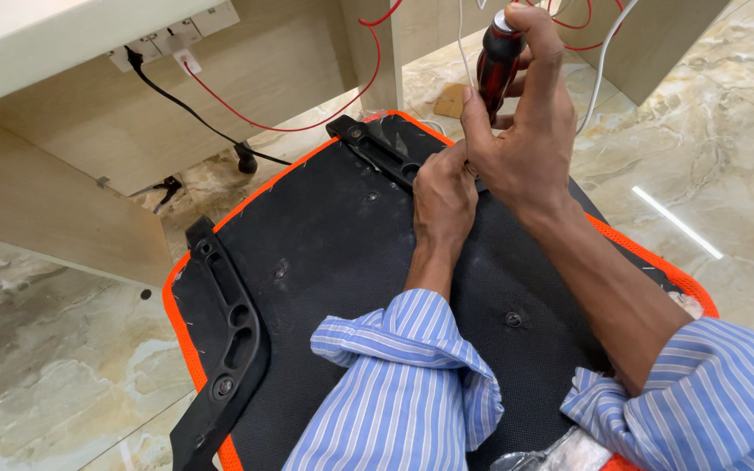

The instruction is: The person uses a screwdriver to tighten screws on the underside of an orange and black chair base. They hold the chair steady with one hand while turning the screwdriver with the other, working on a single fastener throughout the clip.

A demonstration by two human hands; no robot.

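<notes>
Apparently ribbed red-black screwdriver (496, 61), right hand (521, 139).

Head camera, looking steeply down, close

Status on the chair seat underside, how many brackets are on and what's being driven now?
Done, by the look of it: the near black bracket lies on the upturned seat base with a bolt showing at its lower end. In hand: the right hand holds a red-and-black screwdriver upright over the far bracket, while the left hand steadies at its tip. Left: the far bracket's fasteners; their state is hidden.
</notes>
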